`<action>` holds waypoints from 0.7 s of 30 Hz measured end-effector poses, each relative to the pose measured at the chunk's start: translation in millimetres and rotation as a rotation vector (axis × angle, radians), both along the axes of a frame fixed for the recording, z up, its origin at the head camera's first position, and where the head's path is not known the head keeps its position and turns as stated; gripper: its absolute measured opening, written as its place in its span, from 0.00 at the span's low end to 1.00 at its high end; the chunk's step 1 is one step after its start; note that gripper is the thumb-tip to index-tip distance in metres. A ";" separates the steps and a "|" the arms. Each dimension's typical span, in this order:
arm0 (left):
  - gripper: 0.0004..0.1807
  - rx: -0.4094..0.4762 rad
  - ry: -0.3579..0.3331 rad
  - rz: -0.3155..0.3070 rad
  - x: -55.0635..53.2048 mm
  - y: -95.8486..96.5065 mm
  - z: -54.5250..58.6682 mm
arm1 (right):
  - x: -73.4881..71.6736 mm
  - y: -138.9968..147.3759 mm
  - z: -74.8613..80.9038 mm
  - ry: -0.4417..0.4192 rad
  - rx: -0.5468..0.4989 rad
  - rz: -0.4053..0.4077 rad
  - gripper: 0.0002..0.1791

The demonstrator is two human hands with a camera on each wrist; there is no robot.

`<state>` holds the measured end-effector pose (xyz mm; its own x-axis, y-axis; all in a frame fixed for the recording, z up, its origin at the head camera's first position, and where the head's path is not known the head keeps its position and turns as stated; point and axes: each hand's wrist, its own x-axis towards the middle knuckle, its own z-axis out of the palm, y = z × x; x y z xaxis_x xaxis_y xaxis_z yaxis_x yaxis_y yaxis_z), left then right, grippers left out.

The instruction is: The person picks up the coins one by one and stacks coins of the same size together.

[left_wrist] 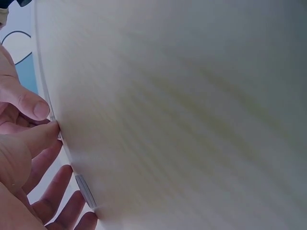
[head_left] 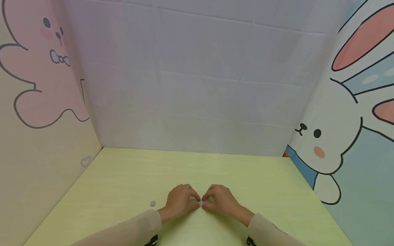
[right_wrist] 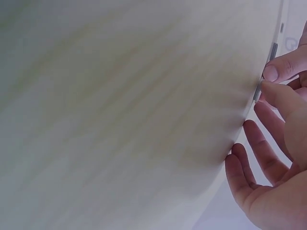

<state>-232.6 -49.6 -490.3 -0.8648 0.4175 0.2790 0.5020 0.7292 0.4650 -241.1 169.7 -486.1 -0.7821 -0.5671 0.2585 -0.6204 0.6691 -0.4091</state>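
My left hand [head_left: 182, 201] and right hand [head_left: 222, 201] meet over the table, fingertips almost together. Between them is a small pale flat piece [head_left: 201, 203], pinched by thumb and finger from each side. What the piece is, I cannot tell; the fingertips cover most of it. In the right wrist view, a thin grey edge [right_wrist: 257, 91] shows at the right fingertips. Beside the left hand's lower fingers, the left wrist view shows a grey flat-sided item [left_wrist: 85, 190] on the tabletop. A small grey disc [head_left: 153, 203] lies left of the left hand.
The pale yellow-green table [head_left: 191, 167] is bounded by a white sheet [head_left: 197, 85] at the back. A panel with a pink cartoon animal [head_left: 49, 85] stands at the left, one with a white cartoon rabbit [head_left: 332, 136] at the right.
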 end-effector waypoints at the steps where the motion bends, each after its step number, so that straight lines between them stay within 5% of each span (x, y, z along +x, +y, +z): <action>1: 0.06 -0.002 0.000 0.001 -0.2 0.0 0.0 | 0.0 0.7 0.4 -0.004 -0.001 0.001 0.05; 21: 0.06 -0.013 0.008 0.004 -0.6 1.7 0.4 | -1.3 1.6 -0.4 0.003 0.014 -0.014 0.04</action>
<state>-233.3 -47.9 -489.9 -0.8642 0.4178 0.2802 0.5028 0.7374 0.4512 -242.4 171.3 -486.6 -0.7891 -0.5595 0.2534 -0.6122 0.6832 -0.3980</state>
